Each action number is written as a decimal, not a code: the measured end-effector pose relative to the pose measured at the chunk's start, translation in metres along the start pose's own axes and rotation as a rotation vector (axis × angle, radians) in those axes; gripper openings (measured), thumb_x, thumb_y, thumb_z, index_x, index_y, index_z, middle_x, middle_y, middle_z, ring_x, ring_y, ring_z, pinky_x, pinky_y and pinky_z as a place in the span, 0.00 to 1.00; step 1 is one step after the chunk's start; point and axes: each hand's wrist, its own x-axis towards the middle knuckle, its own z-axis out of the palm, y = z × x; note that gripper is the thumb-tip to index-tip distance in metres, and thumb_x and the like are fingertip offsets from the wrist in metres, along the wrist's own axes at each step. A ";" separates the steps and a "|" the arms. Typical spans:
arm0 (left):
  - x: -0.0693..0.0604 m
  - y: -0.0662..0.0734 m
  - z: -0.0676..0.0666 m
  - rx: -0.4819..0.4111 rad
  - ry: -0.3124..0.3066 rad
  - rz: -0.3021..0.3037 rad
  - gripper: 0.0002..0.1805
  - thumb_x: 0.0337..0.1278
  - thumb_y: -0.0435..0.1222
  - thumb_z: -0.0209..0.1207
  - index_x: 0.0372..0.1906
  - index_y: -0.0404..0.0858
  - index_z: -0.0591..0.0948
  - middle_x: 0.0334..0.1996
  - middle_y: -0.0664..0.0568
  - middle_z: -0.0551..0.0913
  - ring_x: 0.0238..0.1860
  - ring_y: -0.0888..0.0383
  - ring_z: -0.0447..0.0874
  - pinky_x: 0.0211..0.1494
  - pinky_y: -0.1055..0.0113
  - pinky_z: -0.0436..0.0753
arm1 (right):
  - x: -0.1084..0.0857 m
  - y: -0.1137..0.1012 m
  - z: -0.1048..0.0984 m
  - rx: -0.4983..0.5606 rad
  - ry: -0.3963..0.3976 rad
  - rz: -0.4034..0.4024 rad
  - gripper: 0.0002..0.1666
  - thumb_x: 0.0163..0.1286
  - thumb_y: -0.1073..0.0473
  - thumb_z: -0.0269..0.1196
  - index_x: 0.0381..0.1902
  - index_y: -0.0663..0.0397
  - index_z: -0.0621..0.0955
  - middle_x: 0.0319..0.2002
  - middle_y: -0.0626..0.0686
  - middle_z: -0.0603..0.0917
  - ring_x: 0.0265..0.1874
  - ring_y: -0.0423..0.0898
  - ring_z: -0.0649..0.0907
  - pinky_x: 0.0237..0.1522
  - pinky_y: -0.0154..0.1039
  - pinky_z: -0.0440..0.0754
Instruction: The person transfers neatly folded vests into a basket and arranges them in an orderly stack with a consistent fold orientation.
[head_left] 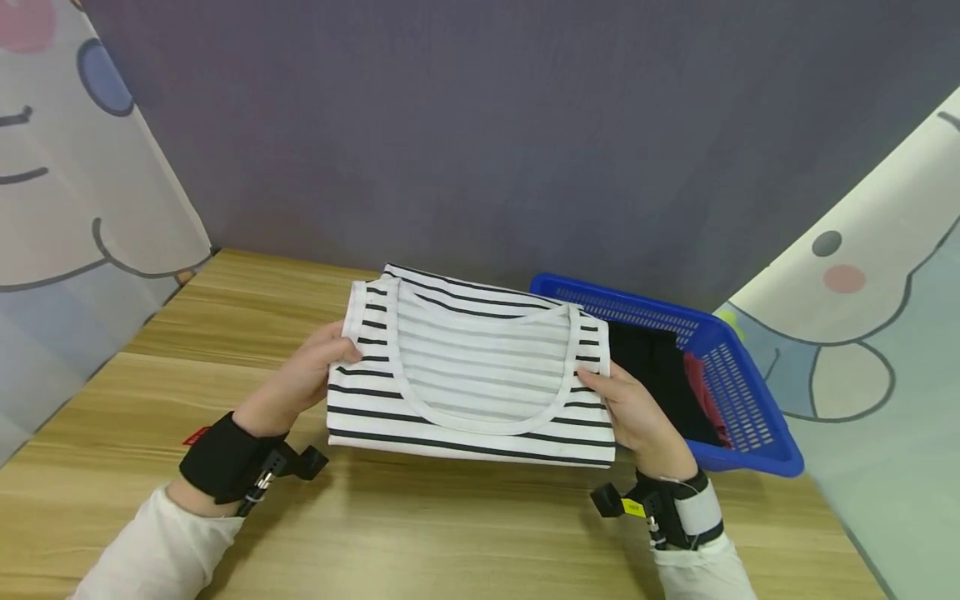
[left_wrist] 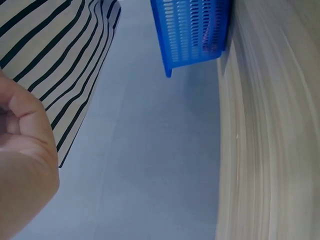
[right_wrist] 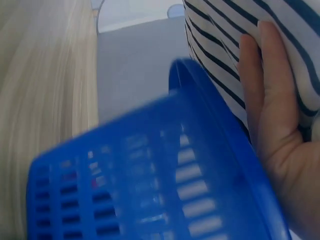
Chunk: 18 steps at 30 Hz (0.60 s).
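Observation:
A white shirt with black stripes [head_left: 465, 446], folded into a rectangle with its wide neckline facing up, is held above the table between both hands. My left hand [head_left: 315, 367] grips its left edge, thumb on top. At the right edge my right hand [head_left: 630, 408] pinches the cloth, thumb on top; in the right wrist view, fingers [right_wrist: 277, 75] lie along the underside. The left wrist view shows the striped cloth [left_wrist: 65, 65] beyond the curled left hand [left_wrist: 27, 135]. Part of the blue basket [head_left: 750, 392] lies behind the shirt's right side.
The blue basket stands at the table's right, holding black cloth [head_left: 652, 375] and a reddish-pink cloth [head_left: 701, 387]. Its wall [right_wrist: 150, 150] is close to the right hand. A wood-grain table [head_left: 225, 333] meets a grey upright panel [head_left: 480, 142] at the back.

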 end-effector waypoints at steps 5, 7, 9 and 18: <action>0.006 -0.006 0.005 0.080 -0.065 -0.030 0.21 0.55 0.25 0.41 0.55 0.37 0.69 0.40 0.55 0.84 0.40 0.61 0.85 0.41 0.66 0.84 | -0.013 -0.002 -0.011 -0.008 0.006 -0.002 0.10 0.78 0.57 0.41 0.53 0.45 0.68 0.40 0.47 0.86 0.38 0.43 0.86 0.37 0.40 0.85; 0.008 -0.008 0.007 0.102 -0.101 -0.034 0.20 0.56 0.25 0.42 0.55 0.36 0.69 0.41 0.56 0.84 0.41 0.62 0.84 0.43 0.67 0.83 | -0.017 -0.003 -0.015 -0.015 0.019 0.004 0.10 0.78 0.57 0.41 0.52 0.44 0.68 0.40 0.47 0.86 0.38 0.43 0.86 0.36 0.39 0.85; 0.010 -0.011 0.009 0.115 -0.121 -0.041 0.19 0.57 0.25 0.43 0.54 0.35 0.70 0.41 0.57 0.84 0.41 0.63 0.84 0.43 0.68 0.83 | -0.021 -0.004 -0.017 -0.020 0.031 0.013 0.11 0.78 0.57 0.41 0.52 0.44 0.68 0.40 0.47 0.86 0.38 0.42 0.86 0.36 0.39 0.85; 0.021 -0.020 0.019 0.156 -0.103 -0.127 0.22 0.55 0.27 0.45 0.56 0.22 0.67 0.37 0.59 0.84 0.38 0.65 0.83 0.41 0.69 0.82 | -0.032 -0.016 -0.029 -0.084 -0.014 0.069 0.13 0.79 0.57 0.39 0.56 0.41 0.66 0.42 0.48 0.86 0.40 0.44 0.86 0.38 0.40 0.85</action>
